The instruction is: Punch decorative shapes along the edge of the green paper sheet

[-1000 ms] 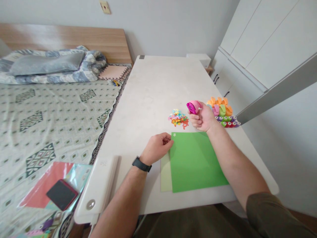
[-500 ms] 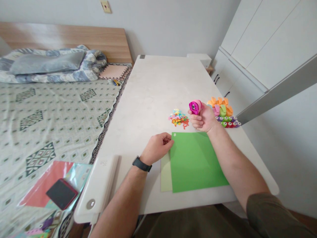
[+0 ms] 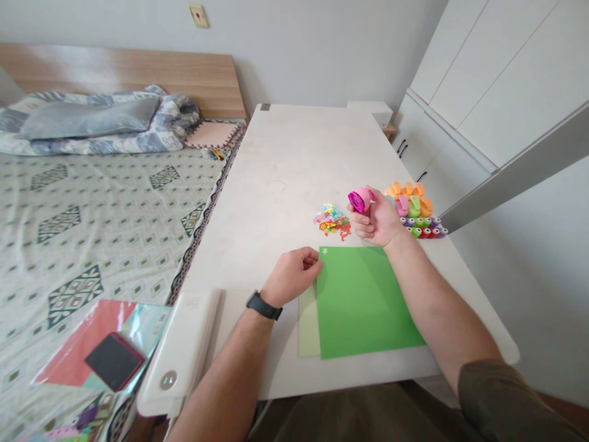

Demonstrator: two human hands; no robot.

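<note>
Resting on a white tabletop (image 3: pixel 276 159), the left hand (image 3: pixel 291 277) is curling loosely above a black strap watch (image 3: pixel 264 306), its fingertips (image 3: pixel 317 263) touching the upper left edge of a flat green paper sheet (image 3: pixel 363 304). Whether those fingers are pinching the paper, I cannot tell. That sheet is lying askew over a pale green paper sheet (image 3: pixel 308 322), with a small star-like pale mark (image 3: pixel 324 250) showing near its top corner. Being thin and light, the paper will likely bend easily, and its edges seem the surest place to take hold.

The right hand (image 3: pixel 378 222) is rising just beyond the sheet, closing narrowly around a rounded magenta plastic craft punch (image 3: pixel 360 200), with the thumb lying along its top. The punch looks light and stiff, so its body appears to offer a firm hold.

Just left of that hand, a small pile of multicoloured paper cut-outs (image 3: pixel 330 219) is lying on the table; being tiny and delicate, they would probably scatter easily. Just right of it, a cluster of orange, green and pink craft punches (image 3: pixel 411 205) is standing in rows. Farther left, a patterned bed (image 3: pixel 110 233) is stretching along the table.
</note>
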